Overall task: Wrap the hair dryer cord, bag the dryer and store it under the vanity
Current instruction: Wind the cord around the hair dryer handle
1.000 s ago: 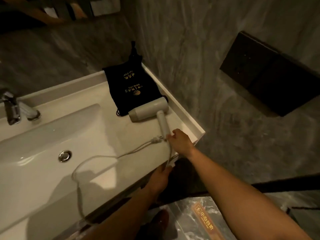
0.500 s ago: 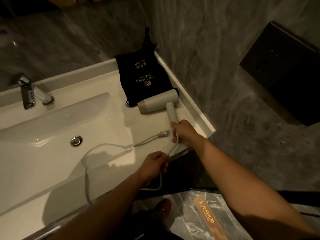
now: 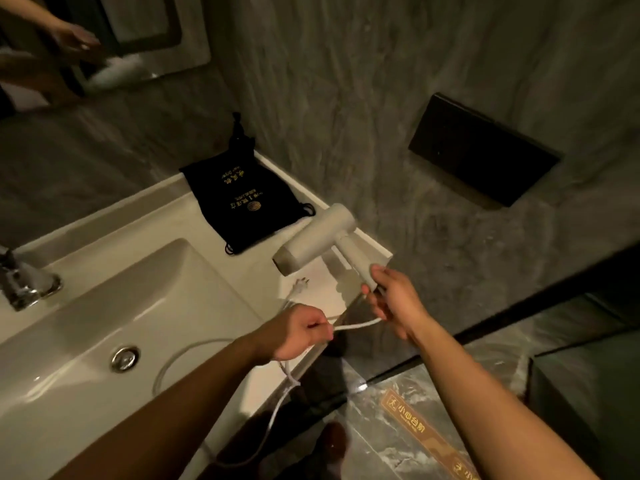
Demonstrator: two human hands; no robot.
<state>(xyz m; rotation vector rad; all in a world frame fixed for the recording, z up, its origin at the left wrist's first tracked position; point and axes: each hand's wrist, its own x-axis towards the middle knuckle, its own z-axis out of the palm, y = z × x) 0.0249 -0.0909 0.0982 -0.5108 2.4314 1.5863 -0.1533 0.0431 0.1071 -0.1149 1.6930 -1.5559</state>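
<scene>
A white hair dryer (image 3: 315, 242) hangs lifted above the right end of the white vanity top (image 3: 194, 223). My right hand (image 3: 393, 303) grips the bottom of its handle. My left hand (image 3: 299, 336) is closed on the white cord (image 3: 356, 325) just left of the handle. The rest of the cord loops across the basin and hangs over the front edge. Its plug (image 3: 299, 284) lies on the counter under the dryer. A black drawstring bag (image 3: 242, 204) with gold print lies flat in the back right corner.
A sink basin with a metal drain (image 3: 124, 357) fills the vanity's left part, and a chrome faucet (image 3: 20, 282) stands at its back left. A dark panel (image 3: 481, 150) is set in the grey wall at right. A mirror (image 3: 104, 39) hangs above.
My right hand has lifted the dryer off the counter and away from the bag. My left hand came up from the counter's front edge and drew the cord toward the handle.
</scene>
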